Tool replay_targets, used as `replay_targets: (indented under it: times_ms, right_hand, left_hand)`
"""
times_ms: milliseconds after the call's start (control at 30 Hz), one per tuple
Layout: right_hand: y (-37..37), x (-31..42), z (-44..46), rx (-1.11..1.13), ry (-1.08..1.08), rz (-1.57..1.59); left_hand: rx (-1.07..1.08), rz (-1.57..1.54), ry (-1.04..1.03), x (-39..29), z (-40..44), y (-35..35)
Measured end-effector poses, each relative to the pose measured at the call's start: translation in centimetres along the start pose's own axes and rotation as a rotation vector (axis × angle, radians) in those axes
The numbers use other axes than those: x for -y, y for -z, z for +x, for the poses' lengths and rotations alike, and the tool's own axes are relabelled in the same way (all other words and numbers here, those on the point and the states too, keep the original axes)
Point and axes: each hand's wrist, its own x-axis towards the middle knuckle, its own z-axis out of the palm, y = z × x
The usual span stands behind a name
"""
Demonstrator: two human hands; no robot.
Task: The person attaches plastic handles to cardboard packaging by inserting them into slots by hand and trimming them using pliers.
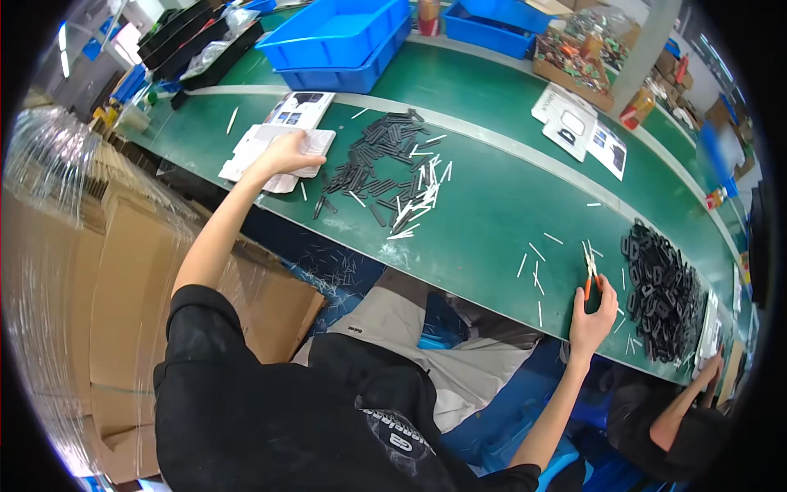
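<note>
My left hand (285, 153) is closed over a white folded cardboard piece (254, 146) near the table's front edge at the left. My right hand (593, 320) holds orange-handled pliers (589, 271) over the green table, their slim metal jaws pointing away from me and slightly apart. Several thin white strips (536, 275) lie scattered around the pliers. Between my hands is a loose pile of small black bar-shaped pieces (385, 139), with more white strips (428, 189) along its right side.
A heap of black parts (664, 295) lies at the right, near another person's hand (713, 369). Stacked blue bins (336, 37) and printed white cards (574, 123) stand or lie farther back. Wrapped cardboard boxes (123, 271) are at my left, and strips litter the floor.
</note>
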Motion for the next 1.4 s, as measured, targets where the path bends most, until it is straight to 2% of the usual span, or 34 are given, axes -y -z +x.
replay_targets:
  times_ms: [100,333,400,433,500,533,567,600,633,733,800,833,900,933,967,1000,1033,1067,1133,1233,1333,1400]
  right_hand:
    - [0.0,-0.2,1.0,-0.014,0.02,0.002]
    - [-0.1,0.0,0.1,-0.01,0.007,0.001]
    - [0.1,0.0,0.6,-0.027,0.008,-0.008]
    - [0.2,0.0,0.6,-0.028,0.031,0.017]
    - [0.4,0.4,0.9,-0.069,0.089,0.012]
    - [0.4,0.6,1.0,-0.077,0.08,0.014]
    - [0.5,0.7,0.9,-0.079,0.068,0.012]
    - [0.5,0.9,0.9,-0.09,0.05,0.014]
    - [0.6,1.0,0.9,-0.091,0.048,0.021]
    - [0.1,0.7,0.6,-0.095,-0.008,0.006]
    - [-0.2,0.6,0.5,-0.141,-0.025,-0.016]
    - [-0.3,0.6,0.4,-0.169,-0.031,-0.031]
    - [-0.4,0.5,0.3,-0.226,-0.036,-0.068]
    - [-0.3,0.3,0.5,-0.243,-0.033,-0.076]
    - [-0.1,-0.1,0.7,-0.301,-0.037,-0.101]
    - [0.3,-0.5,0.7,-0.357,-0.044,-0.129]
    - [0.6,-0.9,0.7,-0.41,-0.051,-0.159]
    - [0.9,-1.4,0.9,-0.457,-0.047,-0.186]
    - [1.6,-2.8,2.1,-0.434,-0.017,-0.206]
    - [2.5,-5.2,4.2,-0.358,0.004,-0.229]
    - [1.9,-6.8,9.6,-0.307,0.05,-0.21]
    - [0.6,-7.2,12.5,-0.171,-0.075,-0.298]
  left_hand:
    - [-0.057,0.095,-0.014,0.8,0.1,-0.8]
    - [-0.013,-0.101,-0.16,2.9,1.4,-0.1]
    - [-0.167,0.038,-0.127,3.1,2.1,-0.6]
    - [-0.356,0.259,-0.175,2.4,0.8,-0.1]
    - [-0.417,0.259,-0.023,0.0,-1.7,3.9]
    - [-0.508,0.194,-0.055,-1.4,-4.2,6.9]
    - [-0.512,0.344,0.083,-3.4,-5.5,9.4]
    - [-0.71,0.026,-0.155,-3.1,-6.9,10.2]
    - [-0.79,-0.073,-0.291,-3.7,-7.9,11.3]
    - [-1.0,-0.032,-0.415,-4.8,-10.0,12.6]
    - [-1.137,-0.058,-0.41,-6.9,-10.0,10.7]
    - [-1.121,-0.051,-0.531,-8.8,-9.6,9.3]
    - [-0.861,-0.178,-0.717,-12.4,-7.7,3.8]
    - [-0.837,-0.266,-1.042,-18.7,-8.8,2.0]
    - [-0.573,-0.273,-1.088,-20.4,-8.6,-0.1]
    - [-0.366,-0.314,-1.119,-22.3,-8.9,-2.2]
    - [-0.372,-0.259,-1.148,-24.2,-9.9,-4.7]
    - [-0.263,-0.209,-1.1,-25.4,-11.3,-6.8]
    - [-0.08,-0.273,-1.183,-26.5,-12.2,-11.2]
    - [-0.096,-0.261,-1.021,-28.0,-13.9,-12.6]
    - [-0.111,-0.374,-0.999,-27.8,-14.3,-14.1]
    - [-0.126,-0.439,-0.998,-27.3,-13.6,-14.2]
